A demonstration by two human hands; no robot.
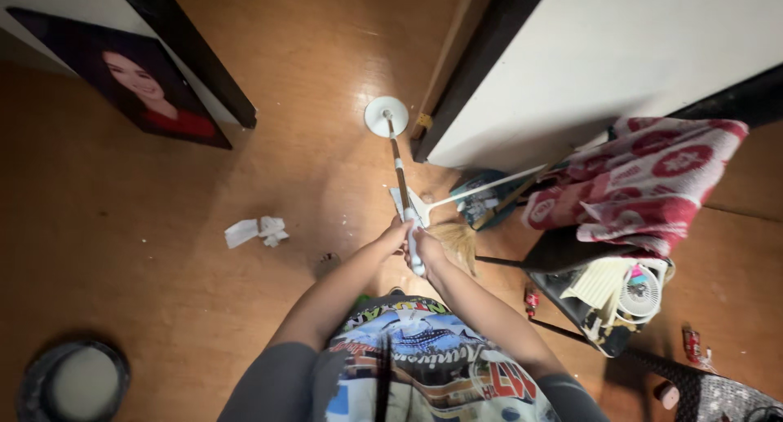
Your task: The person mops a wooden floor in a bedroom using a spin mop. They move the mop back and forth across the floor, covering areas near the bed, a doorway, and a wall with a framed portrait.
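Note:
I look straight down at a long thin pole (pixel 399 173) that stands on the wooden floor and ends in a white round disc (pixel 386 116). Both my hands grip its white upper end close to my body. My left hand (pixel 396 231) is wrapped around the pole slightly higher on the shaft. Just below it, my right hand (pixel 426 247) holds the white grip. A straw-coloured broom head (pixel 457 243) lies right beside my right hand, and a white stick (pixel 489 190) slants away from it toward the wall.
Crumpled white paper (pixel 258 230) lies on the floor to the left. A framed portrait (pixel 122 75) leans on the wall. A red-and-white patterned towel (pixel 644 181) drapes over a dark chair with a small white fan (pixel 640 292). A round grey basin (pixel 73 381) sits bottom left.

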